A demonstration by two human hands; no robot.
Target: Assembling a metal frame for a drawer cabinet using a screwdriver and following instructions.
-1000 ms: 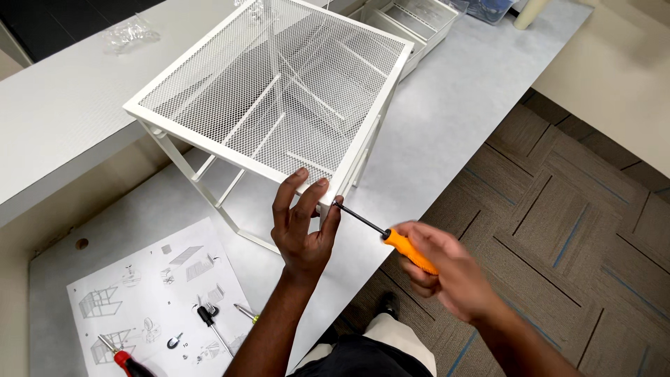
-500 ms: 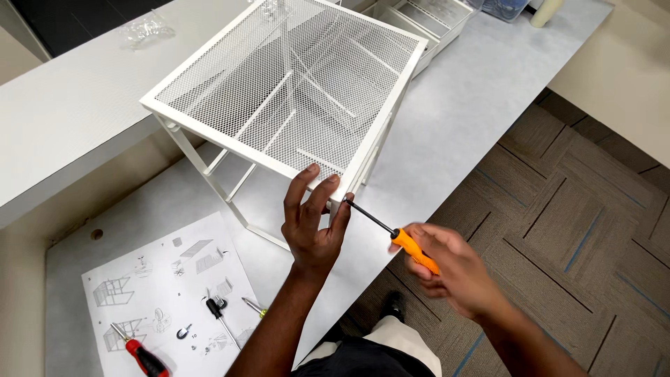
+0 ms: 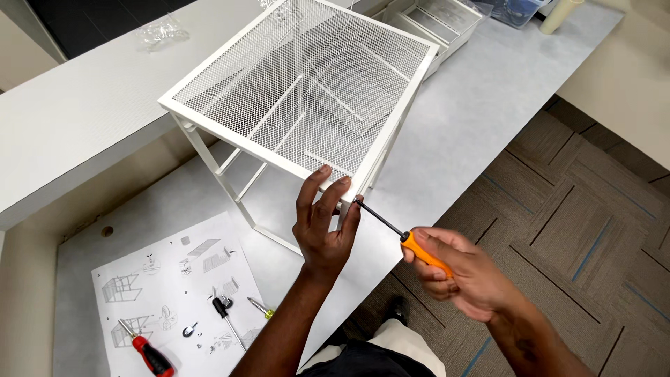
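One white mesh frame (image 3: 300, 91) stands on the grey table (image 3: 474, 119), and the left hand (image 3: 324, 227) presses its spread fingers against the frame's near corner while the right hand (image 3: 460, 272) grips one orange-handled screwdriver (image 3: 401, 237), tip at that same corner. Beside them lies one instruction sheet (image 3: 174, 293) carrying three loose tools: a red-handled screwdriver (image 3: 148, 352), a black one (image 3: 225, 315) and a small yellow-tipped one (image 3: 262, 308). Two more mesh trays (image 3: 436, 21) sit at the far end.
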